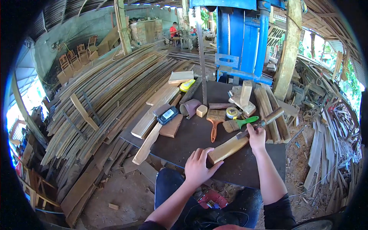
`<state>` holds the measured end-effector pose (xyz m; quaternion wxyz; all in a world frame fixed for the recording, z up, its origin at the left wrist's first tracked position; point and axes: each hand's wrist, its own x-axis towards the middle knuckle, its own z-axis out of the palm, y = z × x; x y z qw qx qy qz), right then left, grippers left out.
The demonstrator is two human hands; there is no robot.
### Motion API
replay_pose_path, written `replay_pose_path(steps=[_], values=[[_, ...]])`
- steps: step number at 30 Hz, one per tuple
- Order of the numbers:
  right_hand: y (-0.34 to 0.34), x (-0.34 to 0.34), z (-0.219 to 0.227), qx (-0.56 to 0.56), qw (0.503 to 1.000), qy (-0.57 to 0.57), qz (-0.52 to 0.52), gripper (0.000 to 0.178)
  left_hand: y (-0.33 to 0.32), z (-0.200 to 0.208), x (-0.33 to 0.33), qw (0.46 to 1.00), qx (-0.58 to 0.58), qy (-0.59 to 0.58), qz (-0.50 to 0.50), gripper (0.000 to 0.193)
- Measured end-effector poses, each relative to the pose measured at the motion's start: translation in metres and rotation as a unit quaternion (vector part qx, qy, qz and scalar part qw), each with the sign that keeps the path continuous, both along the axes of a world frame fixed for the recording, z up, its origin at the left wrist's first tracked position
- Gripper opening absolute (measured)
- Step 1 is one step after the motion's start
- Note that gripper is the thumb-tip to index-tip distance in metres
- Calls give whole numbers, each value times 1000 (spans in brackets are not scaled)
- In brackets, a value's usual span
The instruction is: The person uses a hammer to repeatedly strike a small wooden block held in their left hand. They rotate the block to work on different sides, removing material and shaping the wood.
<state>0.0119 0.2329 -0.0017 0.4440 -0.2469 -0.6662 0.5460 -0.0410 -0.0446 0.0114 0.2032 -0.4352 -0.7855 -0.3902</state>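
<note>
My left hand (200, 165) grips the near left end of a wooden block (229, 149), its thumb along the near side and its fingers over the far side. My right hand (256, 137) is closed on a chisel (273, 115) near the base of its blade. Its wooden handle points up and to the right, and the flat blade lies on the block's right end. Just beyond the block are a brush with a green handle (245, 122), a wide brush with an orange handle (214, 128) and a tape measure (231, 112).
A toothed saw blade (202, 57) runs down to the dark tabletop (172, 151) before a blue machine frame (239, 42). Wood pieces (151, 115), a dark blue device (167, 115) and a small block (201, 111) lie left. Planks (270, 115) lie right. Someone in red (174, 30) sits far back.
</note>
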Motion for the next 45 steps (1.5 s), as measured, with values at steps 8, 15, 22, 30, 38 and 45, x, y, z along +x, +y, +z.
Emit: replay_pose_path(steps=[8, 15, 22, 30, 38, 45], values=[[9, 5, -2, 4, 999, -37, 3, 22, 3, 9, -11, 997, 8, -40, -69, 43], [4, 2, -4, -24, 1000, -2, 10, 22, 10, 32, -55, 960, -118, -200, -154, 17], [6, 5, 0, 11, 999, -24, 21, 20, 39, 77, -84, 900, -379, -144, -158, 24], [-10, 7, 14, -50, 998, 14, 48, 21, 58, 93, -85, 853, -491, -81, -158, 23], [4, 2, 0, -14, 999, 12, 38, 20, 59, 79, -88, 845, -493, -82, -189, 34], [6, -2, -3, 55, 998, -32, 10, 27, 45, 70, -92, 865, -440, -145, -192, 39]])
